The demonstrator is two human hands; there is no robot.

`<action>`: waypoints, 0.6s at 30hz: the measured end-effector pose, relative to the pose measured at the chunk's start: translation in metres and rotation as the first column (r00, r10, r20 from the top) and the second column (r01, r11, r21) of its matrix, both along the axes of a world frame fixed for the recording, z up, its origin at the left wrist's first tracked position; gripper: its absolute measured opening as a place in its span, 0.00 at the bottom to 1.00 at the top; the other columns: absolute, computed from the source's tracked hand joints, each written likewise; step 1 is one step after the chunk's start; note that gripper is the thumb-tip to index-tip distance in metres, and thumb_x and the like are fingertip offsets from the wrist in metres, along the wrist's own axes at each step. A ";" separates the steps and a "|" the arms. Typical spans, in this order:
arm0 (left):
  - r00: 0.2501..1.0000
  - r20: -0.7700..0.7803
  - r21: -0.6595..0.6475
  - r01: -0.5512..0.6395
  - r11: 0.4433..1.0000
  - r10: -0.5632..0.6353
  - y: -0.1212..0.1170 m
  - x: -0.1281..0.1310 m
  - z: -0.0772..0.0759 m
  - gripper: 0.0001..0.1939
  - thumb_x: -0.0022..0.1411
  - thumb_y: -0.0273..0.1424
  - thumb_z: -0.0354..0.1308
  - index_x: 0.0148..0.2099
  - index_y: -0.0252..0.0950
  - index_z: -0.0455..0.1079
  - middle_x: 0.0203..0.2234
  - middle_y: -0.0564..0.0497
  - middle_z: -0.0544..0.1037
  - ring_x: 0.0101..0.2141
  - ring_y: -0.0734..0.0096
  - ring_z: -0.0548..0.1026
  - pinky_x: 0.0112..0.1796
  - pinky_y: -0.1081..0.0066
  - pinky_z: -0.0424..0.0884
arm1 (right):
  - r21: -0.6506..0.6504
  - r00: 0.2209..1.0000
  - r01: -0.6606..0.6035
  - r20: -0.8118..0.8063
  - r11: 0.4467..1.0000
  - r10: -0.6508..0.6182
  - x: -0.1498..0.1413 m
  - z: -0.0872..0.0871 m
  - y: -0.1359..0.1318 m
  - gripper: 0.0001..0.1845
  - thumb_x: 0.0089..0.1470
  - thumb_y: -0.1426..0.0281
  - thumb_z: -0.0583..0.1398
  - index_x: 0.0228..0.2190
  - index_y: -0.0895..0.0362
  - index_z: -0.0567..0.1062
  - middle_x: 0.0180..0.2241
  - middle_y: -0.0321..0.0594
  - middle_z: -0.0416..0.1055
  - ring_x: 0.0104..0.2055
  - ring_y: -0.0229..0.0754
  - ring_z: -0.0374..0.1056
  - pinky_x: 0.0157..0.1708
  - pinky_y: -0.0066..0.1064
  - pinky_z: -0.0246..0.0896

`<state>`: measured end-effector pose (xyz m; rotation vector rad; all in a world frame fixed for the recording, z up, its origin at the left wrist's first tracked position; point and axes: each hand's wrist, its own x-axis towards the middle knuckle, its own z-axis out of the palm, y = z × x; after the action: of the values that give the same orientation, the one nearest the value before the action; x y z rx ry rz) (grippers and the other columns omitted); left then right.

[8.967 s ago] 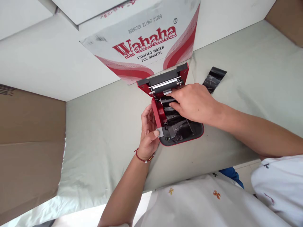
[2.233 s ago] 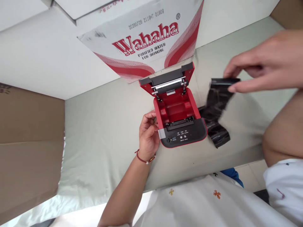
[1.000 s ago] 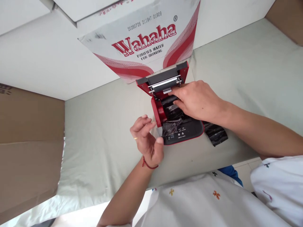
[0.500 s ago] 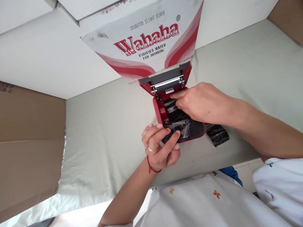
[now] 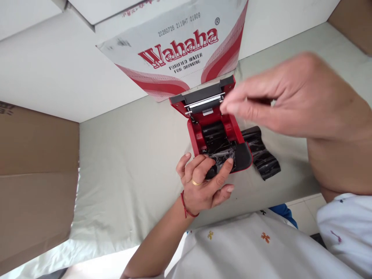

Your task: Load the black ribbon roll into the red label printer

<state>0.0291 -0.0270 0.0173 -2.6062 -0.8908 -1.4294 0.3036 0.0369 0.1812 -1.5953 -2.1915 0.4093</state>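
Black strip (image 5: 215, 138), long axis near-to-far, left hand (image 5: 202, 186) spread atop, right hand (image 5: 296, 97) closure unclear

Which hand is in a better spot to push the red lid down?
Probably the right hand: it is up by the right edge of the raised red lid, though blur hides whether it touches. The left hand is lower, resting on the black film over the machine's front.
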 end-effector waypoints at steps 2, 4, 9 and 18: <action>0.999 -0.022 0.003 -0.028 1.000 0.029 -0.002 0.002 0.003 0.25 0.85 0.55 0.57 0.72 0.58 0.87 0.46 0.48 0.80 0.50 0.54 0.81 0.81 0.52 0.55 | 0.143 0.991 0.078 -0.118 0.987 -0.061 -0.005 0.001 -0.001 0.21 0.85 0.60 0.59 0.53 0.52 0.92 0.42 0.39 0.87 0.41 0.41 0.78 0.49 0.35 0.73; 0.998 -0.047 0.019 -0.051 0.999 0.052 -0.003 0.003 0.005 0.24 0.85 0.55 0.59 0.70 0.59 0.88 0.45 0.48 0.78 0.49 0.55 0.80 0.81 0.52 0.54 | 0.221 0.991 0.068 -0.132 0.973 -0.040 -0.010 -0.006 0.005 0.24 0.85 0.61 0.56 0.65 0.55 0.88 0.60 0.46 0.87 0.54 0.46 0.82 0.58 0.37 0.76; 0.996 -0.070 0.038 -0.044 0.998 0.046 -0.005 0.005 0.008 0.18 0.84 0.51 0.66 0.66 0.60 0.90 0.49 0.49 0.77 0.55 0.56 0.79 0.85 0.52 0.48 | 0.135 0.992 -0.114 0.063 0.984 0.106 -0.022 -0.028 0.023 0.39 0.87 0.53 0.52 0.88 0.54 0.62 0.87 0.49 0.61 0.89 0.56 0.57 0.86 0.50 0.54; 0.983 -0.082 0.095 -0.154 0.984 0.162 -0.013 0.017 0.014 0.24 0.71 0.28 0.76 0.62 0.61 0.90 0.45 0.50 0.76 0.58 0.60 0.77 0.88 0.54 0.46 | 0.018 0.961 -0.220 0.177 0.975 0.214 -0.018 -0.001 0.001 0.28 0.86 0.62 0.49 0.72 0.51 0.80 0.62 0.49 0.84 0.67 0.56 0.76 0.65 0.44 0.74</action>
<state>0.0457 -0.0403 0.0317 -2.4527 -0.9751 -1.2716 0.2857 0.0377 0.1803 -1.4235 -2.5038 0.2980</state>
